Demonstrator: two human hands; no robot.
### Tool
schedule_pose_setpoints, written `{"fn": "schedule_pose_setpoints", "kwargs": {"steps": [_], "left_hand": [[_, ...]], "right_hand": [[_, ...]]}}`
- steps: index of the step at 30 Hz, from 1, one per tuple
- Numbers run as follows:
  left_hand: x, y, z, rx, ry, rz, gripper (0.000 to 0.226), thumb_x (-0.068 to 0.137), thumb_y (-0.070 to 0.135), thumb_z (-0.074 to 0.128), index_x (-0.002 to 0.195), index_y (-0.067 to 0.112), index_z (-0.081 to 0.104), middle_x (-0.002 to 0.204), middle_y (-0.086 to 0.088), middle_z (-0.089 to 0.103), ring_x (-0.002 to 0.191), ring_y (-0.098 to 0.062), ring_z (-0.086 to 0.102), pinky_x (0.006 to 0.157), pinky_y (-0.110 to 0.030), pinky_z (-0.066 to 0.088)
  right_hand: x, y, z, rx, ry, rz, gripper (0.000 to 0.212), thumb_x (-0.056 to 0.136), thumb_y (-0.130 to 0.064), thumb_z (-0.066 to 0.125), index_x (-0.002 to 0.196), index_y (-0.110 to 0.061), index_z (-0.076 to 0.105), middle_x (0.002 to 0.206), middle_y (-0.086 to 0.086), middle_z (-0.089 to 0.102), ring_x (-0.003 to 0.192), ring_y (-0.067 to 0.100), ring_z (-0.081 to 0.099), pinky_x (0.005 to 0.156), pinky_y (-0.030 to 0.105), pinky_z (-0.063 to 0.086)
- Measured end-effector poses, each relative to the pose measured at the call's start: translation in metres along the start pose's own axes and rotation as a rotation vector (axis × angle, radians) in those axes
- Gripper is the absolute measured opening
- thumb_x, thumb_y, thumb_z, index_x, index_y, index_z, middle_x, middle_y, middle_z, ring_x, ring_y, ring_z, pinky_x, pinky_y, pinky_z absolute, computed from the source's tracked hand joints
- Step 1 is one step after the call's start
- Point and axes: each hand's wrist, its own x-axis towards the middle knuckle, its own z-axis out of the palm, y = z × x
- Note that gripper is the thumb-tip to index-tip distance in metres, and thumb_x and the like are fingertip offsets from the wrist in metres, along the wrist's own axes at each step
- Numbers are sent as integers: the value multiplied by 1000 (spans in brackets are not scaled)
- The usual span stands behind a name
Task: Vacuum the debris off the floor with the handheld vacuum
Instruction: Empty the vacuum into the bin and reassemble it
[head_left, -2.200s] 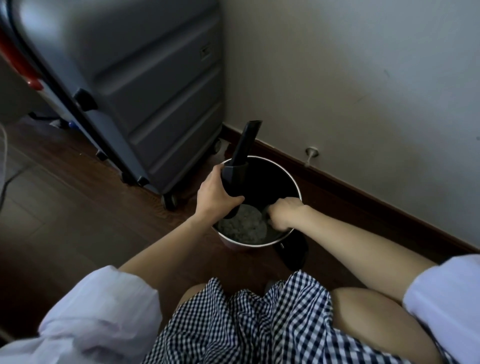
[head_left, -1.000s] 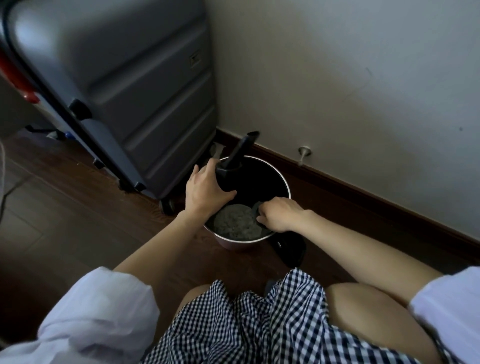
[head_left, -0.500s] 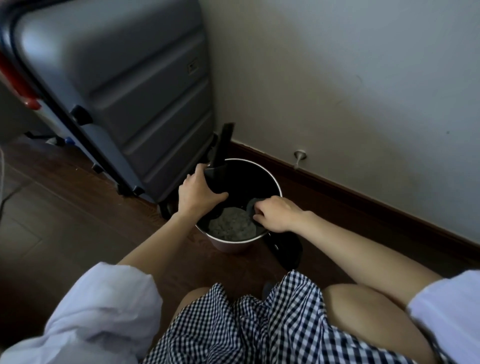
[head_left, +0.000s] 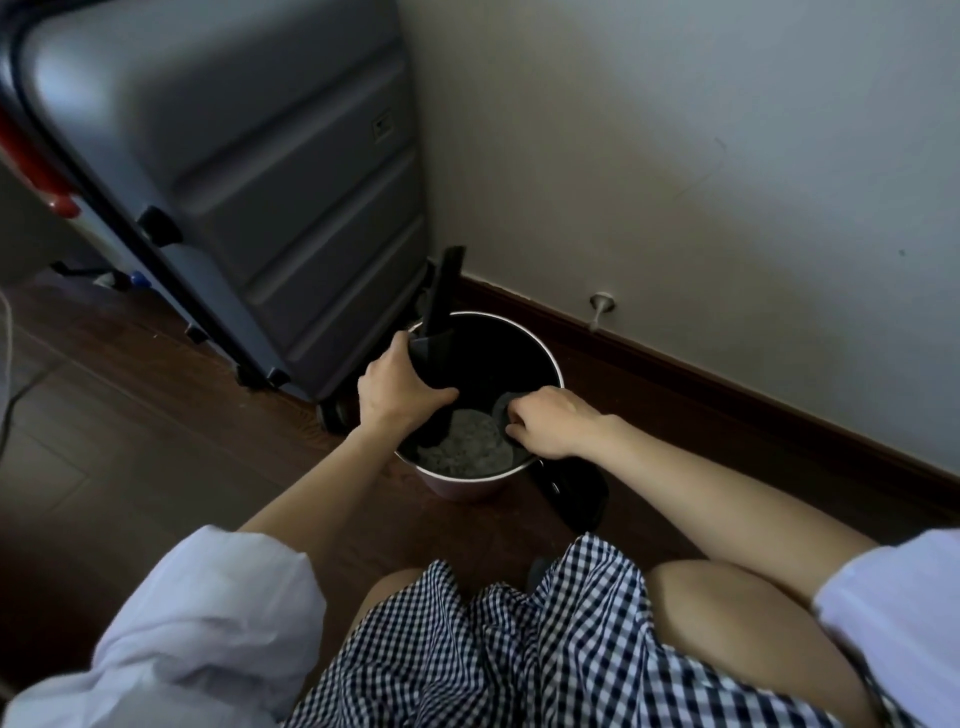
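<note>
The left hand (head_left: 400, 397) was clamped round the handheld vacuum (head_left: 435, 343), its nozzle pointing up and away over the bin (head_left: 545, 358). The right hand (head_left: 550, 427), just beside it, pinched a grey flap over the dust heap (head_left: 465, 444) below both hands. A slip there could tip the bin and spill the dust. The suitcase (head_left: 234, 156) beyond the left hand carried a small plate, unreadable.

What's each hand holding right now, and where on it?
Left hand grips the black handheld vacuum around its body, nozzle pointing up, over the bin. Right hand pinches a grey piece at the vacuum's open end; what that piece is cannot be told.
</note>
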Motion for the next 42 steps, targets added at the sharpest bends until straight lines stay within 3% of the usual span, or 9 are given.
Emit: {"fn": "schedule_pose_setpoints", "kwargs": {"steps": [6, 11, 16, 21, 24, 27, 30, 37, 42], "left_hand": [[-2, 6, 0, -32, 61, 2, 77, 61, 40, 85, 127, 19, 50, 116, -3, 66, 112, -25, 60, 92, -37, 47], [-8, 0, 7, 247, -15, 250, 59, 67, 36, 76, 117, 13, 54, 107, -5, 66, 103, -31, 63, 83, -38, 46], [-1, 13, -3, -206, -20, -182, 78, 64, 51, 82, 127, 18, 49, 120, -3, 62, 112, -25, 59, 91, -36, 49], [9, 7, -20, -764, -87, -445, 73, 57, 58, 82, 114, 16, 62, 107, -1, 71, 94, -17, 68, 86, -35, 56], [10, 13, -32, -1027, -209, -495, 49, 79, 42, 76, 111, 8, 62, 103, -9, 71, 91, -23, 69, 75, -35, 58], [6, 27, -48, -1226, -352, -510, 53, 83, 48, 69, 118, 9, 62, 110, -10, 71, 101, -27, 68, 76, -39, 57], [3, 44, -58, -1458, -483, -527, 48, 90, 54, 54, 115, 15, 66, 105, -8, 73, 100, -24, 67, 79, -37, 54], [-13, 76, -81, -1621, -521, -492, 38, 92, 38, 50, 82, 10, 73, 84, -9, 73, 80, -22, 69, 75, -31, 56], [-17, 74, -79, -1670, -527, -464, 32, 89, 39, 52, 103, 13, 66, 105, -7, 69, 96, -22, 64, 82, -31, 54]], "right_hand": [[0, 1, 1, -1, -20, 0, 26, 98, -36, 46, 85, -16, 56, 82, 4, 62, 78, 24, 61, 73, 37, 52], [-4, -9, 2, 128, -10, -68, 26, 97, -35, 49, 97, -12, 61, 86, 3, 60, 82, 23, 60, 73, 34, 50], [-4, -8, 0, 90, -71, -40, 26, 98, -35, 48, 94, -11, 59, 84, 5, 60, 78, 24, 60, 67, 34, 48], [-14, 2, -14, 413, 35, 58, 23, 96, -37, 51, 94, -17, 64, 90, 1, 64, 84, 17, 61, 72, 29, 46], [-22, 3, -28, 723, 165, 105, 14, 95, -33, 55, 89, -24, 65, 87, -5, 66, 84, 12, 61, 72, 23, 46], [-38, -2, -53, 980, 289, 110, 19, 97, -23, 54, 81, -20, 64, 63, -9, 54, 61, 6, 50, 57, 15, 37], [-56, -10, -76, 1093, 332, 94, 18, 98, -21, 51, 86, -14, 62, 61, -6, 46, 54, 5, 42, 46, 10, 34], [-89, -39, -112, 862, 574, 13, 22, 93, -29, 58, 73, -21, 63, 53, -13, 54, 55, 2, 48, 59, 22, 36], [-109, -61, -119, 450, 834, -34, 22, 91, -30, 59, 76, -15, 64, 55, -8, 52, 61, 13, 52, 59, 24, 32]]}}
